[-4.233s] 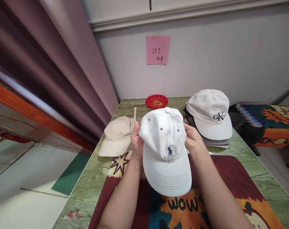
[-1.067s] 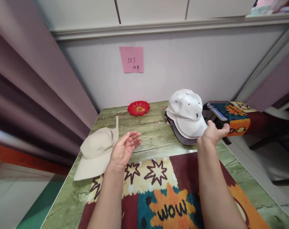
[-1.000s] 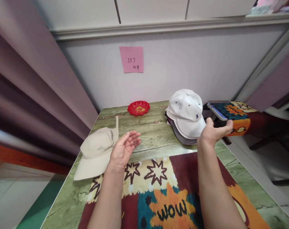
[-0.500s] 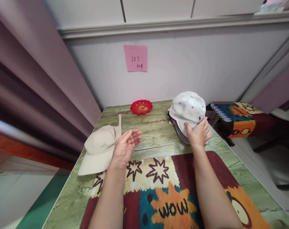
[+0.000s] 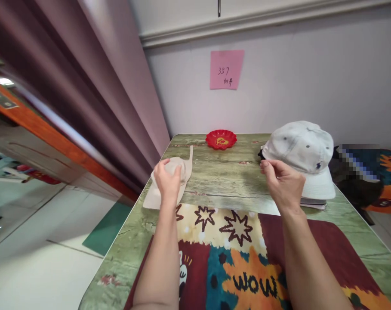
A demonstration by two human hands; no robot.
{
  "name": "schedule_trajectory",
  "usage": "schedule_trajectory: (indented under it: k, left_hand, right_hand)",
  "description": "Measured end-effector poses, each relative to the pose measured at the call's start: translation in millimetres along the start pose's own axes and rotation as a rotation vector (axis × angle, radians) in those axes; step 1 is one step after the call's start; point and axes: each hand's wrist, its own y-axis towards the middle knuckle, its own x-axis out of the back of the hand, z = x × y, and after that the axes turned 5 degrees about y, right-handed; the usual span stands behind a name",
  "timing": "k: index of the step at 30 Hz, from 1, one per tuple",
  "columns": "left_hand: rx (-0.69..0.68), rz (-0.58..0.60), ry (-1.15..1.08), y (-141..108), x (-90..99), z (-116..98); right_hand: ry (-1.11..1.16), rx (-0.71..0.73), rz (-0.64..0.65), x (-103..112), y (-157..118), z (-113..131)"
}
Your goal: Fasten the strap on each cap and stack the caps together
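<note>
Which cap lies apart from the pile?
The beige cap near the left hand. It lies alone, while the white cap tops the pile on the right.

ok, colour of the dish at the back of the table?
The dish is red with a yellow centre design; clearest in the head view.

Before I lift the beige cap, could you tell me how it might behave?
The beige cap looks like thin cloth, so probably light, its crown floppy under the left hand. The flat brim seems stiffer; the narrow outstretched strap may dangle.
</note>
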Motion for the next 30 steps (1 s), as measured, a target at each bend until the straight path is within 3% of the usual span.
schedule_trajectory:
  k: [4, 9, 12, 18, 21, 25, 28, 30]
  left_hand:
    - [0.167, -0.091, 0.301, 18.7, 22.7, 29.3]
    - [0.339, 0.090, 0.328, 17.4, 19.8, 46.2]
    - [0.347, 0.175, 0.426, 15.1, 15.1, 47.5]
    - [0.357, 0.238, 0.635, 16.1, 14.2, 44.3]
    - [0.305, 0.261, 0.608, 16.7, 13.2, 46.6]
    - [0.223, 0.349, 0.350, 14.6, 6.0, 53.6]
    - [0.211, 0.399, 0.246, 10.5, -4.4, 57.3]
    - [0.193, 0.364, 0.260, 7.8, -12.1, 59.1]
  right_hand:
    - [-0.040, 0.043, 0.015, -5.9, -3.6, 1.3]
    - [-0.065, 0.033, 0.028, -3.5, -2.7, 2.7]
    - [-0.072, 0.032, 0.025, -2.8, -2.4, 2.7]
    - [-0.061, 0.032, 0.055, -6.2, -3.3, 1.0]
    - [-0.077, 0.015, 0.078, -8.0, -3.9, 1.6]
    - [-0.086, -0.011, 0.130, -9.7, -4.7, 1.6]
    - [-0.087, -0.072, 0.301, -16.7, -8.0, -2.2]
    - [-0.069, -0.118, 0.466, -27.0, -13.7, -6.4]
